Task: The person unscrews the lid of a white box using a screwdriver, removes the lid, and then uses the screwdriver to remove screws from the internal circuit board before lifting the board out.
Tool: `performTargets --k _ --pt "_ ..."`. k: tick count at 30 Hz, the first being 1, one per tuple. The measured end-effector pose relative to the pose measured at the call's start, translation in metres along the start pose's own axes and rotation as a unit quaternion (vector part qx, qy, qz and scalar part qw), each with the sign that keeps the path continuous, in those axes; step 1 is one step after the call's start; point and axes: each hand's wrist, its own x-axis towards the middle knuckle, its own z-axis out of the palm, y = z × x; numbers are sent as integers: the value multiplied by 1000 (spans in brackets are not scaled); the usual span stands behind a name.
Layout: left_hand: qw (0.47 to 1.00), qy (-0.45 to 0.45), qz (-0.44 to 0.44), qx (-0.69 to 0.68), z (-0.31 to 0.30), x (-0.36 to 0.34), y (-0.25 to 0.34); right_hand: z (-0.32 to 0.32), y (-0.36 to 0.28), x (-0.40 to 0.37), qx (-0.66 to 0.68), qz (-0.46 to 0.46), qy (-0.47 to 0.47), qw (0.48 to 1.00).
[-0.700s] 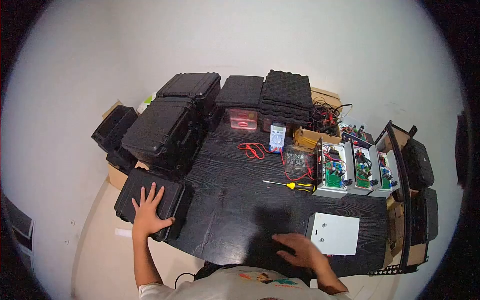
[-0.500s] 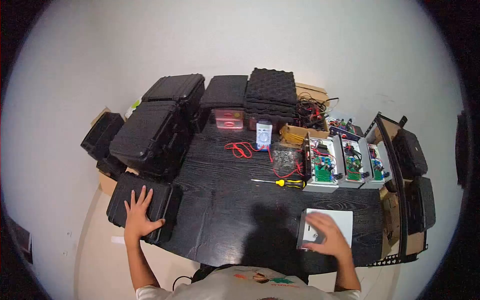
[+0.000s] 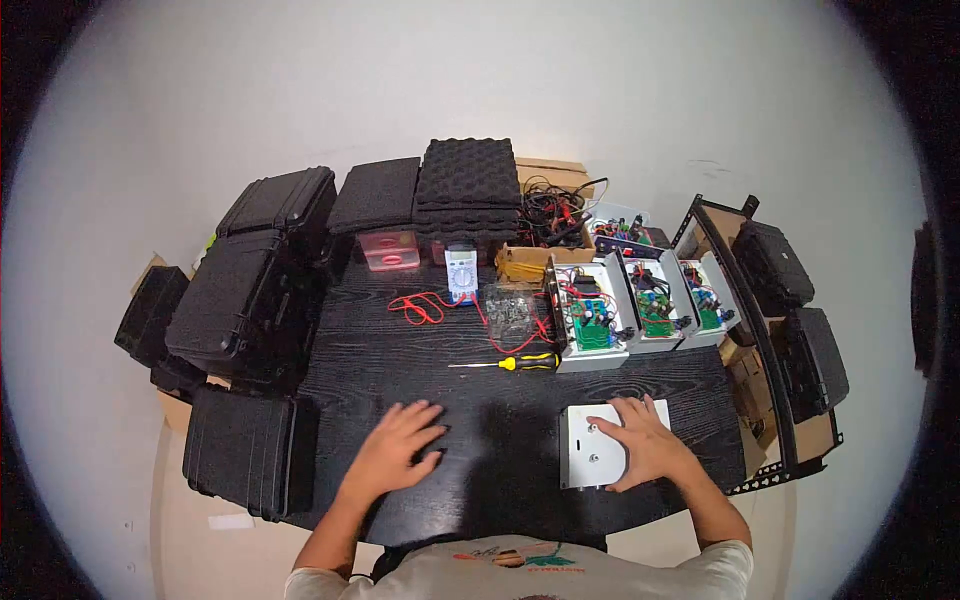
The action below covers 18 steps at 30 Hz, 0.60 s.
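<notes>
My right hand (image 3: 640,440) rests over a flat white metal box (image 3: 582,462) near the front right of the black table (image 3: 400,350), its fingers spread across the top and far edge. Two small round metal parts and a slot show on the box's face. My left hand (image 3: 395,455) is over the table's front middle, fingers apart, holding nothing. A black hard case (image 3: 240,450) lies shut at the front left, apart from my left hand. A yellow and black screwdriver (image 3: 528,362) lies beyond the white box.
Several open white boxes with circuit boards (image 3: 592,325) stand at the back right. A multimeter (image 3: 462,276) with red leads (image 3: 415,308), foam sheets (image 3: 468,175), red drawers (image 3: 390,251) and large black cases (image 3: 225,300) stand behind. A metal shelf (image 3: 745,290) is at the right.
My left hand has left the black case and moved right over the table. My right hand has come onto the white box. The camera view has shifted.
</notes>
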Motion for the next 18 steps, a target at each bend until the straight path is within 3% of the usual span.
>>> performTargets --k 7,15,18 --pt "987 -2 103 -124 57 42 -6 14 -25 25 -2 -22 41 999" --pt "965 97 58 -238 85 36 -31 32 -80 87 -19 -59 21 998" --pt "950 136 47 -277 90 38 -41 48 -96 110 -26 -77 63 995"
